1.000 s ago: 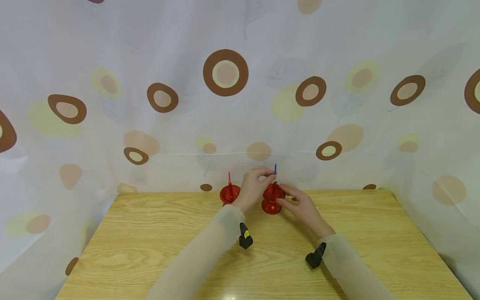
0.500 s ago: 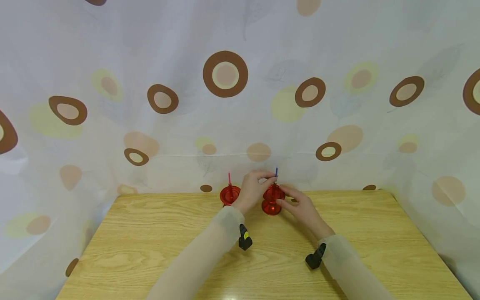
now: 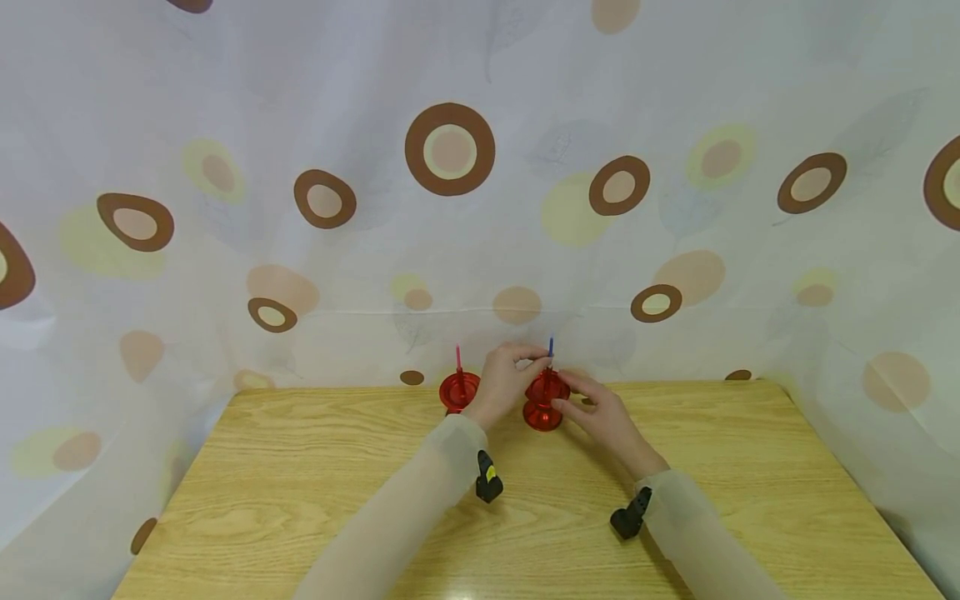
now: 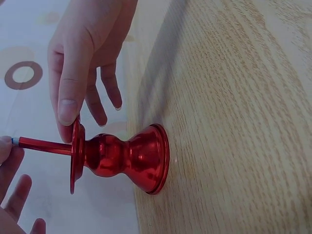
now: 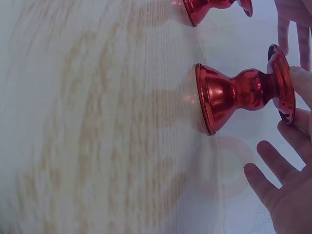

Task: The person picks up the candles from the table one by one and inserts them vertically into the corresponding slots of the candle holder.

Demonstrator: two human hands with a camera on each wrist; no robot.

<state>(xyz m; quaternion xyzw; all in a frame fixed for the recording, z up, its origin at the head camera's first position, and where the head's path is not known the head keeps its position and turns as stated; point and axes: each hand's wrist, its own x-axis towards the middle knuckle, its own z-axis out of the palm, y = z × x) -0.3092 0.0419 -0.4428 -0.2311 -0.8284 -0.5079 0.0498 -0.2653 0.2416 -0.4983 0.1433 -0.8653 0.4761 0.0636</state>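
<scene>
A shiny red candle holder (image 3: 543,417), with a flared foot, a wide dish and a thin upright tube, stands on the table near its back edge. My left hand (image 3: 504,379) pinches a thin blue candle (image 3: 551,343) upright between thumb and forefinger, over the tube. In the left wrist view the lower end of the candle (image 4: 15,141) meets the tube's mouth; how deep it sits is hidden. My right hand (image 3: 606,414) pinches the dish rim between thumb and fingers, its other fingers loosely spread, as the right wrist view shows beside the dish (image 5: 282,83).
To the left stands a second red candle holder (image 3: 455,388) with a pink candle (image 3: 459,357) upright in it, partly behind my left hand. The wooden table (image 3: 337,483) ends at a patterned cloth (image 3: 360,250) hanging close behind the holders.
My left hand has lowered the blue candle slightly, from a little above the tube down to its mouth. The right hand keeps its hold on the dish rim.
</scene>
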